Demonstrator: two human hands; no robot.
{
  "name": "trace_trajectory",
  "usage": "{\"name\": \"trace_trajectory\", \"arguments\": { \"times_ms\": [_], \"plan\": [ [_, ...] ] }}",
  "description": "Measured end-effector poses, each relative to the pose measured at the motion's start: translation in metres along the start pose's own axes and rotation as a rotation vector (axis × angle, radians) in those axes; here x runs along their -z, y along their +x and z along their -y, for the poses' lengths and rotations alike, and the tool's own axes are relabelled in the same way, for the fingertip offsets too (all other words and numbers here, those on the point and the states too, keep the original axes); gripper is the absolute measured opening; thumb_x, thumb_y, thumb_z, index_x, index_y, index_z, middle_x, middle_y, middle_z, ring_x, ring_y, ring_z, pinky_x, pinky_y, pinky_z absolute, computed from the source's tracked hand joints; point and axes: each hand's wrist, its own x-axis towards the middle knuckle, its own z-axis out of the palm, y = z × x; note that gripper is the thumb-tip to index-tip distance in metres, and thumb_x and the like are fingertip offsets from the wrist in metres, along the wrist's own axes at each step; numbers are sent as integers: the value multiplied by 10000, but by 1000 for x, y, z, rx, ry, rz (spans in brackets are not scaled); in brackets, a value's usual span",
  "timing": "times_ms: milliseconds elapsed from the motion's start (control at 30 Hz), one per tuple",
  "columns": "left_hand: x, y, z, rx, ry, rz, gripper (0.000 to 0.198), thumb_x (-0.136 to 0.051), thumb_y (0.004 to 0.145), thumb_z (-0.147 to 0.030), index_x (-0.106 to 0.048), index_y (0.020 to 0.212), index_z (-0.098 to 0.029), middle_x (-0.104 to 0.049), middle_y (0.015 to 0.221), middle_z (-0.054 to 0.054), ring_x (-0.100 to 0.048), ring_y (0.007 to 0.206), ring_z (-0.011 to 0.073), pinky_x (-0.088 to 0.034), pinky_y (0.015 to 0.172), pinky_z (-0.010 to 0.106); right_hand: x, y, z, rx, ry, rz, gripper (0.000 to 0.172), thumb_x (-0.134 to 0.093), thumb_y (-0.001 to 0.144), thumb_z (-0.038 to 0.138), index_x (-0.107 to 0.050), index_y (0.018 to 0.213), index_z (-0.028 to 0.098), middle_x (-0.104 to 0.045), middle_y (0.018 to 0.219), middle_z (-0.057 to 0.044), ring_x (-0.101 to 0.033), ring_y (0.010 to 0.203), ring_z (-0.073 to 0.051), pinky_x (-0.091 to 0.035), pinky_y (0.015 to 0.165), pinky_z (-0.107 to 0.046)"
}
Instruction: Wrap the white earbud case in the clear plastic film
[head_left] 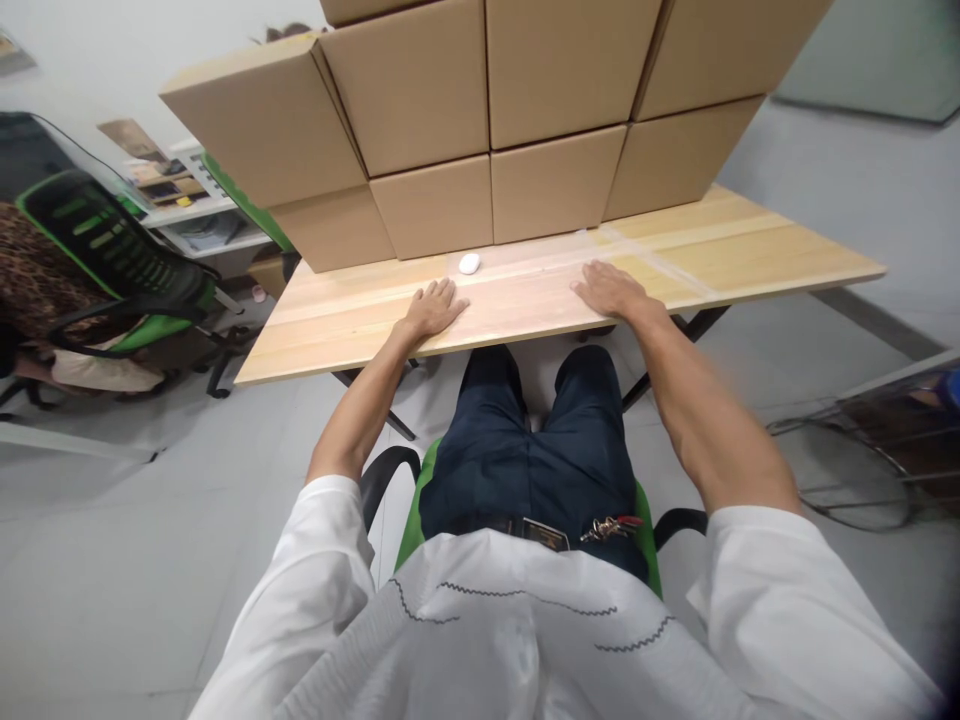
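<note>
My left hand (435, 307) lies flat on the wooden table (525, 285) near its front edge, fingers stretched out and holding nothing. To the right, my right hand (609, 290) also rests palm down on the tabletop, with its fingers extended. Between and beyond the hands sits a small white rounded object (469, 263), closer to my left hand and not touched by it. What kind of thing it is, I cannot make out. Behind it, closed cardboard boxes (433, 207) stand stacked along the back of the table.
A green and black office chair (112, 250) with a seated person partly in view is at the left. Behind it is a white shelf (217, 215) holding assorted items. Wire racks (885, 440) stand low on the right. A strip of clear tape (660, 262) crosses the tabletop.
</note>
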Motion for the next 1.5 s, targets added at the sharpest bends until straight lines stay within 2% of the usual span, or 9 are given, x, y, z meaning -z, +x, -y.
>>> {"name": "trace_trajectory", "arguments": {
  "times_ms": [200, 367, 533, 700, 800, 900, 1033, 1167, 1500],
  "plan": [
    [-2, 3, 1, 5, -33, -26, 807, -357, 1280, -603, -457, 1940, -149, -286, 2093, 186, -261, 1970, 402, -225, 1593, 612, 1, -2, 2, 15, -1, -29, 953, -346, 1230, 625, -424, 1939, -7, -346, 2042, -284, -326, 1930, -440, -280, 1580, -631],
    [-7, 5, 4, -41, -67, -97, 717, -408, 1274, -578, -586, 1836, -171, -411, 2048, 193, -360, 1923, 431, -277, 1562, 673, 3, -15, 8, 18, 25, -106, 859, -356, 1226, 580, -582, 1856, 43, -464, 1993, -273, -432, 1876, -471, -343, 1550, -692],
    [-7, -3, 7, -77, -81, -185, 619, -437, 1268, -523, -695, 1694, -156, -592, 1917, 229, -521, 1807, 397, -353, 1536, 608, 9, -29, 19, 31, 52, -168, 845, -278, 1266, 575, -594, 1851, 54, -406, 2029, -257, -328, 1921, -473, -253, 1568, -728],
    [-8, -21, 5, -99, -94, -336, 816, -389, 1279, -638, -436, 1940, -161, -354, 2067, 222, -303, 1950, 378, -194, 1604, 577, 5, -46, 72, 143, 86, -135, 928, -268, 1277, 684, -496, 1927, 62, -375, 2049, -226, -294, 1940, -441, -175, 1600, -657],
    [-12, -35, -5, -247, -77, -265, 951, -372, 1259, -739, -301, 2001, -148, -279, 2092, 222, -203, 1985, 397, -138, 1616, 604, -4, -58, 112, 312, 115, -96, 942, -262, 1263, 748, -464, 1972, 161, -370, 2067, -117, -282, 1950, -396, -185, 1612, -602],
    [-19, -47, -17, -397, -33, -151, 1045, -389, 1232, -833, -283, 2006, -139, -257, 2095, 232, -192, 1986, 424, -141, 1617, 617, -15, -69, 132, 387, 112, -58, 963, -199, 1250, 801, -472, 1981, 237, -396, 2058, -45, -292, 1951, -348, -226, 1612, -550],
    [-26, -57, -27, -414, 23, -87, 1058, -465, 1220, -825, -356, 1966, -83, -306, 2065, 285, -290, 1958, 445, -223, 1607, 594, -23, -83, 119, 353, 71, -71, 1049, -107, 1239, 838, -482, 1973, 188, -431, 2039, -88, -340, 1935, -337, -263, 1607, -547],
    [-29, -68, -27, -358, 49, -119, 953, -525, 1231, -687, -380, 1948, -77, -329, 2054, 289, -310, 1954, 435, -264, 1604, 589, -19, -93, 88, 293, 54, -116, 1092, -99, 1221, 882, -479, 1974, 187, -449, 2030, -94, -354, 1929, -342, -270, 1609, -557],
    [-32, -91, -34, -266, 96, -198, 822, -461, 1220, -497, -454, 1902, -38, -400, 2016, 311, -355, 1938, 425, -318, 1592, 601, 6, -104, 32, 109, 32, -141, 934, -247, 1240, 669, -526, 1904, 73, -458, 2016, -176, -403, 1905, -372, -307, 1587, -574]
  ]
}}
